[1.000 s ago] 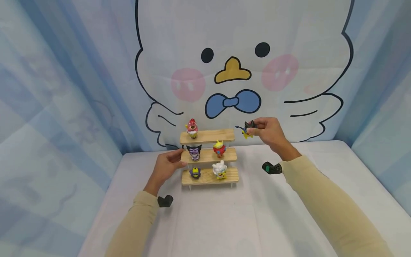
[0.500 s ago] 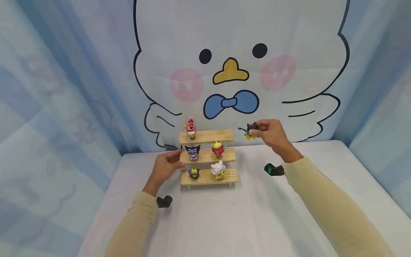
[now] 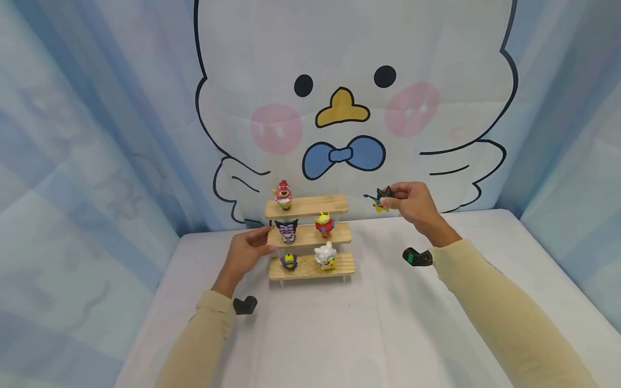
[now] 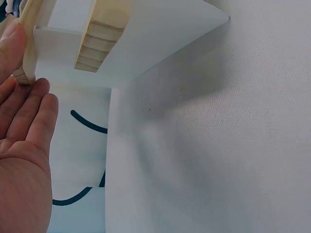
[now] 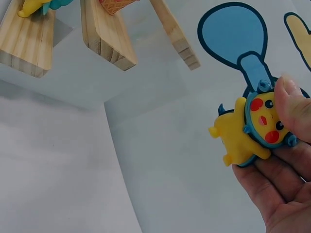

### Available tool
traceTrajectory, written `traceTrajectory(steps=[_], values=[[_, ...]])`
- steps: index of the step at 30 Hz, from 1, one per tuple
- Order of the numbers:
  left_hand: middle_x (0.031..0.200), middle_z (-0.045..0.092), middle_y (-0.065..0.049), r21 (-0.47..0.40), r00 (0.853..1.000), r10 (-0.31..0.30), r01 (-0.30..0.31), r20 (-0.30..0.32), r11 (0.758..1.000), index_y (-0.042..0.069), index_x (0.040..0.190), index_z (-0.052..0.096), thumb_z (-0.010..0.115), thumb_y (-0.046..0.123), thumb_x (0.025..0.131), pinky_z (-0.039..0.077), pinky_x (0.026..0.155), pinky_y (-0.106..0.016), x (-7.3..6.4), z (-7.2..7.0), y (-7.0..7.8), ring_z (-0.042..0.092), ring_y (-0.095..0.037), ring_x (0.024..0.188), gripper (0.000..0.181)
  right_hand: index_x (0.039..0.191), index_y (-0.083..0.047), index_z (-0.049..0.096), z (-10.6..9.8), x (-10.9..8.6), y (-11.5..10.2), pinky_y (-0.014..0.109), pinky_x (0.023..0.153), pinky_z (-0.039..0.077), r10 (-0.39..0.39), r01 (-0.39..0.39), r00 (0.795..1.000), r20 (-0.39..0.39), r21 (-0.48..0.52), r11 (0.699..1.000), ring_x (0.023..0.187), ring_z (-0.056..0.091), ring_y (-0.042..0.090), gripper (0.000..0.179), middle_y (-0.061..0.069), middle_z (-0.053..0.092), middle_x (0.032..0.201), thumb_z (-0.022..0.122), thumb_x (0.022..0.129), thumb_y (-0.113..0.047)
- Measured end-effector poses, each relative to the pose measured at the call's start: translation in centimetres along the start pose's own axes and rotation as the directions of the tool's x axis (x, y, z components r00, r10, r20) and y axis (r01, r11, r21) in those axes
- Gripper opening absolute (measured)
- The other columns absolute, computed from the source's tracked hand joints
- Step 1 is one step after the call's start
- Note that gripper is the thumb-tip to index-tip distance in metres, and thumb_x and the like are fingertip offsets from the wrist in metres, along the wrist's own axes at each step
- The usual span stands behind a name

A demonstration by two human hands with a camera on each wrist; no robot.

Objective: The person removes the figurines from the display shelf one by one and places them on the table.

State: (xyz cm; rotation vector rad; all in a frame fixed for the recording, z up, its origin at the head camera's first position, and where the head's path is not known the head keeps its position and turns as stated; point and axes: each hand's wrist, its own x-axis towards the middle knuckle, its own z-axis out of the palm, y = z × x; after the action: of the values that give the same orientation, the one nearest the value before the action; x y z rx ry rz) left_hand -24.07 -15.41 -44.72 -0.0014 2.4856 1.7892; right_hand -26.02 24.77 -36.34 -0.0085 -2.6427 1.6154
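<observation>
My right hand [image 3: 415,201] pinches a small yellow Pikachu figurine [image 5: 238,133] between thumb and fingers, held in the air right of the shelf's top step. The figurine has red cheeks and a dark blue hood with ears. My left hand [image 3: 245,255] grips the left end of the middle board of a three-step wooden display shelf [image 3: 320,206]. In the left wrist view its thumb lies on one side of the board [image 4: 30,43] and the fingers [image 4: 36,109] on the other.
A pink bear figurine [image 3: 283,196] stands at the top step's left. A black-eared purple one [image 3: 287,231] and a red one [image 3: 324,225] share the middle step. Below are a purple-yellow figurine [image 3: 289,262] and a white-yellow one [image 3: 325,256]. A printed curtain [image 3: 359,32] hangs behind the white table [image 3: 320,334].
My right hand has drifted slightly right and away from the shelf with the Pikachu figurine. The whole scene shifts a little left in the head view; my left hand keeps its grip.
</observation>
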Motion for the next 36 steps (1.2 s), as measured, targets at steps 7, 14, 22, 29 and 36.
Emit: traceTrajectory(steps=[7, 14, 22, 29, 36], values=[[0.153, 0.058, -0.014, -0.007, 1.0, -0.001, 0.001, 0.006, 1.0, 0.006, 0.149, 0.056, 0.08, 0.001, 0.089, 0.051, 0.115, -0.037, 0.0, -0.2, -0.1, 0.057, -0.028, 0.143, 0.064, 0.124, 0.006, 0.069, -0.5, -0.2, 0.4, 0.057, 0.117, 0.049, 0.0, 0.0, 1.0, 0.001, 0.008, 1.0, 0.092, 0.067, 0.009, 0.032, 0.014, 0.078, 0.111, 0.073, 0.099, -0.014], [0.152, 0.058, -0.015, -0.004, 1.0, 0.008, -0.008, 0.004, 1.0, 0.005, 0.149, 0.056, 0.079, 0.001, 0.09, 0.052, 0.114, -0.038, -0.1, -0.2, 0.1, 0.057, -0.029, 0.142, 0.064, 0.127, 0.006, 0.068, -1.0, -0.4, 0.8, 0.055, 0.117, 0.05, 0.014, -0.014, 1.0, -0.001, 0.001, 1.0, 0.094, 0.066, 0.008, 0.037, 0.02, 0.076, 0.121, 0.073, 0.099, -0.016], [0.153, 0.058, -0.014, 0.0, 1.0, -0.004, 0.004, 0.003, 1.0, 0.006, 0.149, 0.056, 0.079, 0.002, 0.09, 0.051, 0.115, -0.038, -0.3, -0.1, 0.2, 0.057, -0.029, 0.143, 0.064, 0.129, 0.006, 0.066, -1.6, -0.5, 1.7, 0.056, 0.118, 0.049, 0.037, -0.037, 0.999, -0.009, -0.005, 0.999, 0.107, 0.068, 0.022, 0.036, 0.024, 0.072, 0.127, 0.071, 0.1, -0.015], [0.153, 0.058, -0.016, -0.01, 1.0, 0.012, -0.012, -0.004, 1.0, 0.004, 0.149, 0.055, 0.079, 0.001, 0.09, 0.052, 0.114, -0.036, -0.4, -0.1, 0.3, 0.057, -0.029, 0.143, 0.064, 0.128, 0.007, 0.066, -2.2, -0.6, 2.5, 0.056, 0.117, 0.05, 0.021, -0.021, 1.0, -0.016, -0.002, 1.0, 0.093, 0.067, 0.007, 0.036, 0.022, 0.074, 0.121, 0.071, 0.1, -0.015], [0.152, 0.059, -0.016, -0.008, 1.0, 0.029, -0.029, -0.003, 1.0, 0.003, 0.148, 0.056, 0.079, 0.0, 0.089, 0.052, 0.113, -0.035, -0.4, 0.0, 0.1, 0.058, -0.029, 0.142, 0.063, 0.127, 0.007, 0.066, -2.7, -0.6, 3.2, 0.057, 0.119, 0.047, 0.031, -0.031, 0.999, -0.031, -0.002, 1.0, 0.087, 0.066, 0.001, 0.036, 0.015, 0.077, 0.115, 0.072, 0.099, -0.015]])
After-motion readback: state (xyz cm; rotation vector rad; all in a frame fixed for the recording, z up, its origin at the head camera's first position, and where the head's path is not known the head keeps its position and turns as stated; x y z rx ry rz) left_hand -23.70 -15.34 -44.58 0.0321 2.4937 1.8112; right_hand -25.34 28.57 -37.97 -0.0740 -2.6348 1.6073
